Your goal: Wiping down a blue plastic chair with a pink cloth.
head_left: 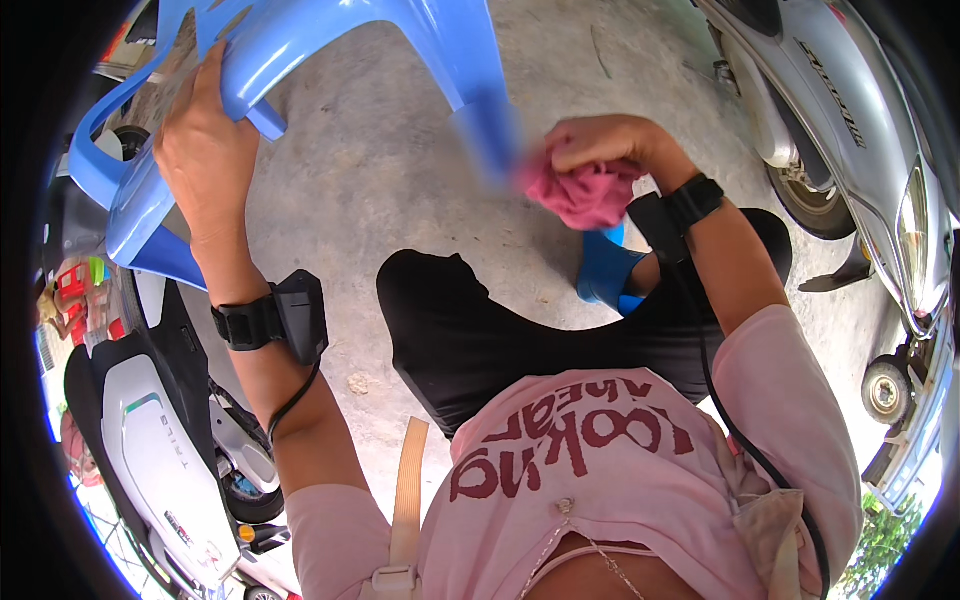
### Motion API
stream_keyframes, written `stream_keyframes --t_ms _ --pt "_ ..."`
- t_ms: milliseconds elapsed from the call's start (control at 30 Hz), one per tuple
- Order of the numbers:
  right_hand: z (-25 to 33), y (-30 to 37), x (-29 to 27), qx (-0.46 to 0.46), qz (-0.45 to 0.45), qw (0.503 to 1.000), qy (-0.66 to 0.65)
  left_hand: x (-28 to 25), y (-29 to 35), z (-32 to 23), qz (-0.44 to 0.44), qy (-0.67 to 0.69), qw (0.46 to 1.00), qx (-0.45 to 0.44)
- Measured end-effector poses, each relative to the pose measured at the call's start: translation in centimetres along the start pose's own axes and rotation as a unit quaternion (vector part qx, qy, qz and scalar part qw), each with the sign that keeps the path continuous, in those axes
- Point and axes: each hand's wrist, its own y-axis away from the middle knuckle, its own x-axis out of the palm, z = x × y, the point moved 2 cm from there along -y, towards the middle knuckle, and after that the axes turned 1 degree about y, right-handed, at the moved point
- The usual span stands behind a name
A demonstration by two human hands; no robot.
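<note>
Bare concrete floor point(380, 150) open btwn chair leg point(480, 110) & left scooter point(160, 420); silver scooter point(850, 120) blocks right.

Outdoor parking yard beside a home. The ground is a bare concrete floor point(370, 150), rough and stained, lit by daylight. A silver scooter point(850, 130) stands at the right, a white scooter point(160, 430) at the left, both parked close by. A blue plastic chair point(300, 40) of the household kind appears at the top. Green foliage point(885, 545) shows at the lower right edge.
</note>
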Motion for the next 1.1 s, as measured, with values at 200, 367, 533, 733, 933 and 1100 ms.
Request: stream_keyframes --t_ms 200,367,533,733,933,1100 --pt "-5.6 -4.5 3.1 -0.017 -0.095 0.979 0.177 1.0 -0.9 -1.1 -0.009 0.010 1.000 0.012" --pt "-3.4 -4.3 4.6 0.076 -0.159 0.903 0.391 -0.2 0.5 -0.5 -0.005 0.014 1.000 0.012" --pt "-3.7 -2.4 0.8 0.217 -0.230 0.849 0.423 -0.6 1.3 -1.0 -0.009 0.002 0.999 0.033" --pt "-1.3 -1.4 -0.5 -0.018 -0.191 0.975 0.116 -1.0 1.4 -1.1 0.001 0.001 1.000 0.014" --pt "-8.8 -6.5 5.8 -0.012 -0.069 0.923 -0.378 -0.1 0.9 -1.2 -0.008 0.000 1.000 0.024" --pt "-6.8 -5.7 8.1 0.155 -0.047 0.854 -0.494 -0.2 1.4 0.0 -0.004 0.004 0.999 0.033"
